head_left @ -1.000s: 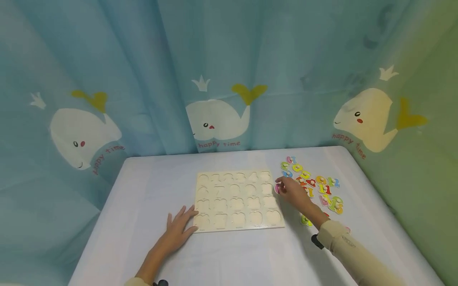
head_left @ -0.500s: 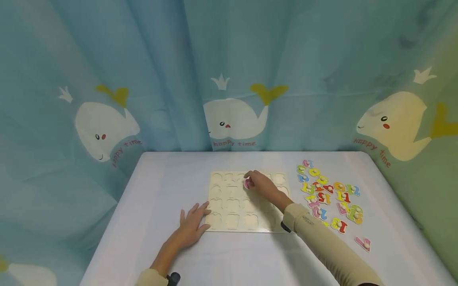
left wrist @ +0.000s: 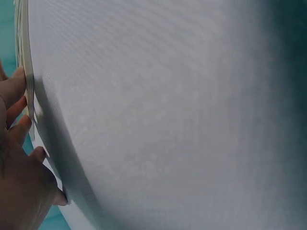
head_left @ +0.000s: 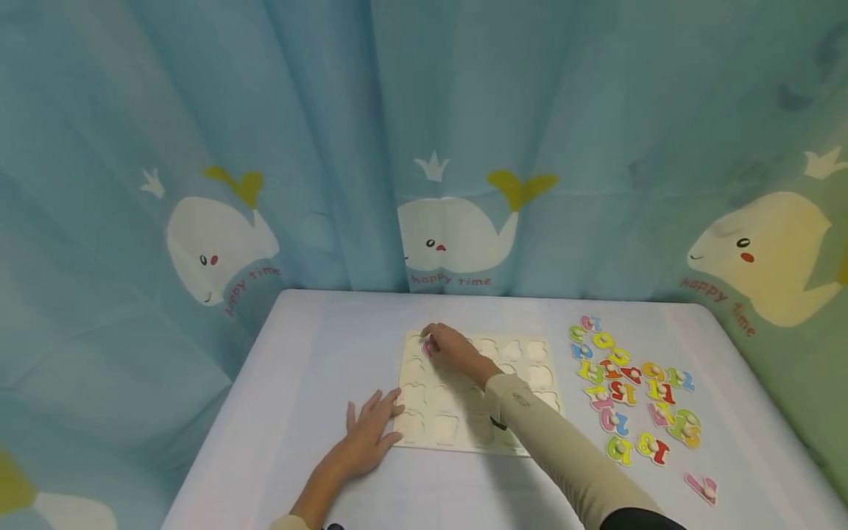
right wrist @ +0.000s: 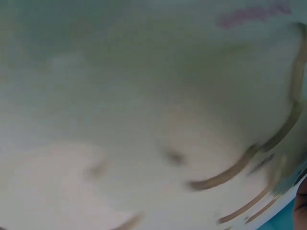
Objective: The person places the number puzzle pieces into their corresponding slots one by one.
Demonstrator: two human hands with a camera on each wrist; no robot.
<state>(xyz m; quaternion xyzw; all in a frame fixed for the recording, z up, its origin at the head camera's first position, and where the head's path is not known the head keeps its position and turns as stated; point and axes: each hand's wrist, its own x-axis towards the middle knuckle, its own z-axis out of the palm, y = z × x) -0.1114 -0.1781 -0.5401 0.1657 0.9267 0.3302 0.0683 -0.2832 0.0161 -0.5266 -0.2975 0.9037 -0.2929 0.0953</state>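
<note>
In the head view a pale wooden puzzle board (head_left: 445, 430) with number-shaped recesses lies on the white table. My left hand (head_left: 366, 436) rests at its left edge, fingers spread and touching it; the left wrist view shows those fingers (left wrist: 21, 125) along the board's side. My right hand (head_left: 457, 349) pinches a pink number puzzle piece (head_left: 427, 349) above the board's upper left corner. Fingers hide most of the piece, so its digit cannot be read. The right wrist view is blurred, showing recesses (right wrist: 225, 175) and a bit of hand at the right edge.
Several coloured number pieces with small knobs lie scattered right of the board, among them a red and yellow 18 (head_left: 653, 447) and a pink 7 (head_left: 702, 488). A blue curtain (head_left: 338, 147) with whales hangs behind the table (head_left: 318, 331).
My right hand has carried the pink number piece leftward from the board's right edge, across the board, to its upper left. The left hand stays at the board's edge. The head view has turned right-to-left.
</note>
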